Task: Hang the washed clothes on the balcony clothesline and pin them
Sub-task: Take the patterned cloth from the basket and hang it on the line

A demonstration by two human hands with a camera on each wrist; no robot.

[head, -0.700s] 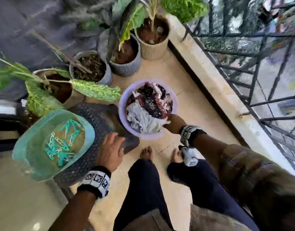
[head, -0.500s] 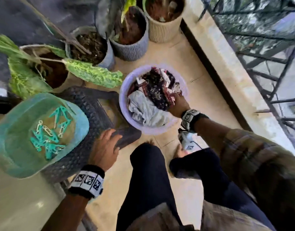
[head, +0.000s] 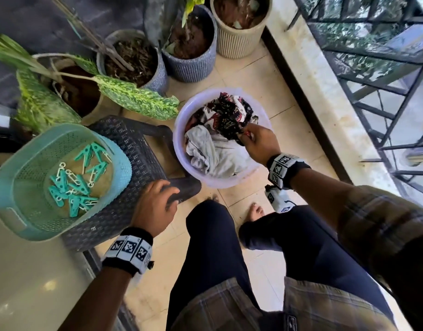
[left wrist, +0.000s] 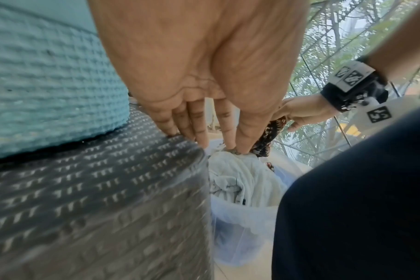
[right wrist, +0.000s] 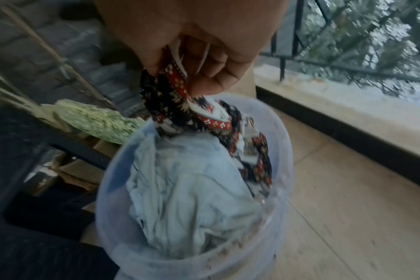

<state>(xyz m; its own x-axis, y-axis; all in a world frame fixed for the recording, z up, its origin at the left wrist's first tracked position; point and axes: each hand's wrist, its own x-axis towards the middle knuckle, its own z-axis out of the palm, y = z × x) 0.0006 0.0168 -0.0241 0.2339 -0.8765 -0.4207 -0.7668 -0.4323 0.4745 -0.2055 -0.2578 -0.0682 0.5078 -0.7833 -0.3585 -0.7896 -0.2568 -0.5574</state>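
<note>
A translucent lilac bucket [head: 181,161] stands on the tiled floor and holds a dark red-patterned garment [head: 227,113] and a white garment [head: 212,156]. My right hand [head: 246,137] grips a bunch of the patterned garment [right wrist: 170,98] and holds it just above the bucket's rim [right wrist: 284,151]; the white garment [right wrist: 185,189] lies below it. My left hand [head: 169,199] rests with straight fingers [left wrist: 199,128] on the corner of a dark woven stool [head: 138,151]. On the stool sits a teal basket [head: 21,187] with several teal clothes pegs [head: 74,185].
Several potted plants [head: 189,48] crowd the floor behind the bucket and stool, and one big leaf [head: 136,99] reaches the bucket's rim. A stone ledge [head: 325,96] with a metal railing [head: 385,91] runs along the right. My legs and bare feet [head: 255,211] are just before the bucket.
My right hand moved from the bucket's near rim onto the patterned garment, took hold of it and lifted a bunch. My left hand slid forward to the stool's corner. The head view tilted down.
</note>
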